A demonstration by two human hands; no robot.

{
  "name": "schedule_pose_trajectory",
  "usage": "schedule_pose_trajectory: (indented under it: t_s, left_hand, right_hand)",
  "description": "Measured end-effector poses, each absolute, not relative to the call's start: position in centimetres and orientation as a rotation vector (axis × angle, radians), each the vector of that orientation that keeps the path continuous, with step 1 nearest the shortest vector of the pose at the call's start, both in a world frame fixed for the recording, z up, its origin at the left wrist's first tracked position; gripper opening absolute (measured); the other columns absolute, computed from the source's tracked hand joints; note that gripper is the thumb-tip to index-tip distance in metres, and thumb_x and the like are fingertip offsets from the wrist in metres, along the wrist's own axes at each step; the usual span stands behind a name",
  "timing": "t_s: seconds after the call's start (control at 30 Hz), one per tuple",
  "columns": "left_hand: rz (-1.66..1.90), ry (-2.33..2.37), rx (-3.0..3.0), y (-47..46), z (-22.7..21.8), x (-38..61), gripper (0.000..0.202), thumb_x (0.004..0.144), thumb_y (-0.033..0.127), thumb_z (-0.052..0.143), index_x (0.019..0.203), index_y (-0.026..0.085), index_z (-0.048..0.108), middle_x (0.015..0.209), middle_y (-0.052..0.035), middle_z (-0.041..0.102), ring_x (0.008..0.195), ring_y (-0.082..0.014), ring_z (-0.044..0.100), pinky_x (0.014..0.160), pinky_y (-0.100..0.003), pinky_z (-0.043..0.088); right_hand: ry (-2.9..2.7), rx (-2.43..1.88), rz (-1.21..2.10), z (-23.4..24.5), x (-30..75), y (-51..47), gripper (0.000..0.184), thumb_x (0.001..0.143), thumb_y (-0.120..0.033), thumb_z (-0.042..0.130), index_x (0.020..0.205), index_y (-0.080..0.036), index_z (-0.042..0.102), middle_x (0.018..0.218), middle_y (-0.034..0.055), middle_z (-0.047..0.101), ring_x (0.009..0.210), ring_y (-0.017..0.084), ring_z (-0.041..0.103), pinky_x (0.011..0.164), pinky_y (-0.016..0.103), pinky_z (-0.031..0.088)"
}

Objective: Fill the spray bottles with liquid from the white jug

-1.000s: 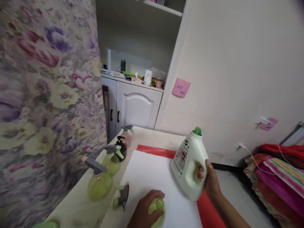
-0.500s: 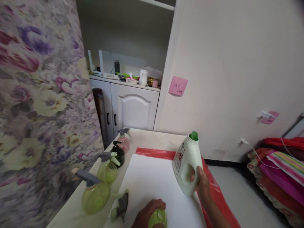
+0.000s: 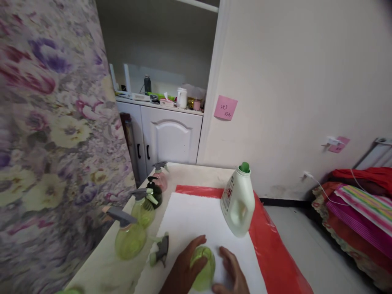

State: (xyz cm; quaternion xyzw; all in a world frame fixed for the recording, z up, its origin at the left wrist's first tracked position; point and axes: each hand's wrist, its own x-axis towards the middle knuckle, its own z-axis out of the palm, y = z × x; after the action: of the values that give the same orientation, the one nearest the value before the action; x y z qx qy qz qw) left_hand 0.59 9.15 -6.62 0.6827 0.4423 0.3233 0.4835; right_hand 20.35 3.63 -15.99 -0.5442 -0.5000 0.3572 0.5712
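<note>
My left hand [image 3: 182, 269] is wrapped round a small green round bottle [image 3: 202, 267] without its spray head, low on the white sheet [image 3: 190, 220]. Just right of that bottle my right hand [image 3: 229, 271] rests with fingers stretched out, holding nothing. The white detergent jug [image 3: 238, 202] with a green spout stands upright at the sheet's right edge, free of both hands. A loose grey-green spray head [image 3: 161, 250] lies on the sheet's left edge.
Several spray bottles line the table's left side: a green one [image 3: 128, 239], another green [image 3: 142, 208], a dark one [image 3: 155, 192] and a pink one [image 3: 161, 177]. Red plastic [image 3: 269, 249] lies under the sheet. A floral curtain [image 3: 52, 134] hangs left; striped bedding [image 3: 361, 212] sits right.
My right hand set the white jug down upright, let go of it and moved down beside the green bottle. My left hand stayed on the bottle.
</note>
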Motion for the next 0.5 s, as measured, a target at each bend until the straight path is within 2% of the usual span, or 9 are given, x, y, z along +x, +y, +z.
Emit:
schedule_pose_trajectory:
  t_s: [0.1,0.23,0.3,0.4,0.5]
  left_hand:
    - [0.942,1.200,1.614,9.9,-6.7,-0.3,0.039,0.090,0.041,0.042,0.122,0.024,0.058,0.124,-0.0062,0.069,0.119,-0.0192,0.060,0.106,-0.033,0.044]
    - [0.871,1.639,1.962,10.7,-7.2,-2.8,0.035,0.094,0.029,0.032,0.111,0.019,0.061,0.115,-0.0071,0.072,0.111,-0.0176,0.063,0.100,-0.029,0.047]
    - [0.695,1.830,2.151,10.7,-7.5,-4.0,0.037,0.095,0.021,0.029,0.111,0.018,0.062,0.114,-0.0091,0.071,0.109,-0.0191,0.063,0.099,-0.031,0.047]
    - [0.531,1.941,2.215,10.3,-7.7,-5.3,0.034,0.090,0.011,0.035,0.106,0.016,0.065,0.108,-0.0119,0.070,0.101,-0.0242,0.063,0.094,-0.036,0.046]
    - [0.392,2.006,2.232,9.7,-7.6,-6.0,0.036,0.086,0.005,0.038,0.108,0.013,0.065,0.109,-0.0135,0.069,0.102,-0.0259,0.063,0.089,-0.036,0.047]
  right_hand:
    - [-1.290,-1.299,0.943,-15.5,17.5,4.4,0.099,0.046,-0.026,0.080,0.138,-0.019,0.041,0.145,0.0116,0.049,0.136,0.033,0.041,0.114,0.042,0.033]
    - [-1.329,-1.440,0.944,-13.7,16.1,4.7,0.102,0.046,-0.008,0.072,0.141,-0.019,0.036,0.146,0.0103,0.048,0.136,0.030,0.041,0.115,0.041,0.031]
    - [-1.332,-1.470,0.911,-13.2,15.9,4.5,0.099,0.047,-0.007,0.072,0.139,-0.019,0.038,0.142,0.0101,0.052,0.133,0.030,0.045,0.114,0.041,0.033]
    - [-1.316,-1.470,0.839,-13.3,15.8,4.3,0.094,0.046,-0.009,0.074,0.134,-0.021,0.045,0.136,0.0088,0.059,0.129,0.031,0.050,0.112,0.041,0.037]
    - [-1.283,-1.469,0.788,-13.4,15.7,4.2,0.089,0.045,-0.013,0.076,0.130,-0.026,0.051,0.132,0.0053,0.062,0.127,0.034,0.052,0.110,0.044,0.040]
